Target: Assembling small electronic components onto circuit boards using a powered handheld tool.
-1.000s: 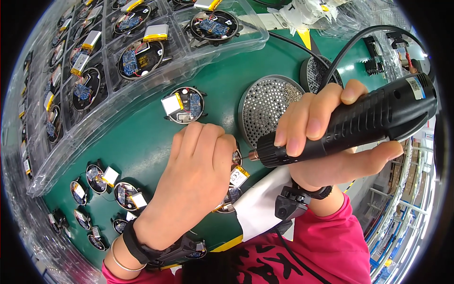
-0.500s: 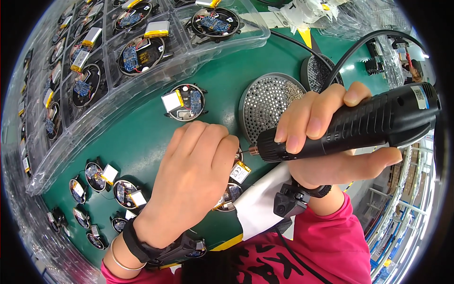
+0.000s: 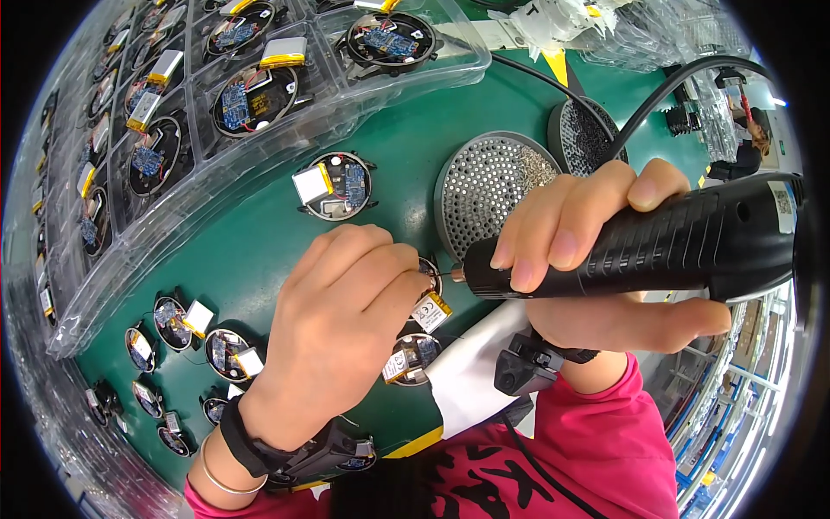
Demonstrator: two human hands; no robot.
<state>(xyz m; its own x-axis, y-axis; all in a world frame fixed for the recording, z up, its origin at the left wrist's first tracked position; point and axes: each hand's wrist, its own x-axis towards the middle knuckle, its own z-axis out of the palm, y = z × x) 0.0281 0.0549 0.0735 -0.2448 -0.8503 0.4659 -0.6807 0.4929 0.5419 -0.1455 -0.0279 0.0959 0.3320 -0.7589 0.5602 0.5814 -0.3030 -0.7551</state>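
Note:
My right hand is wrapped around a black electric screwdriver, its thumb stretched along the underside. The thin bit points left at a round watch case, mostly hidden behind my left hand. That hand has its fingers curled over the case and steadies it. A silver-and-yellow battery sticks out below the fingers. Just under it lies another open watch case with its own battery. Beyond my left knuckles, an open watch case with a white battery and a blue circuit board rests on the green mat.
A clear plastic tray of watch cases fills the far left. Several opened cases lie left of my wrist. A perforated grey dish of small screws stands near the screwdriver, a second dish behind it. The black cable arches overhead.
My left hand has shifted slightly left, baring more of the case and battery beside it. The screwdriver tip has moved a little left with it.

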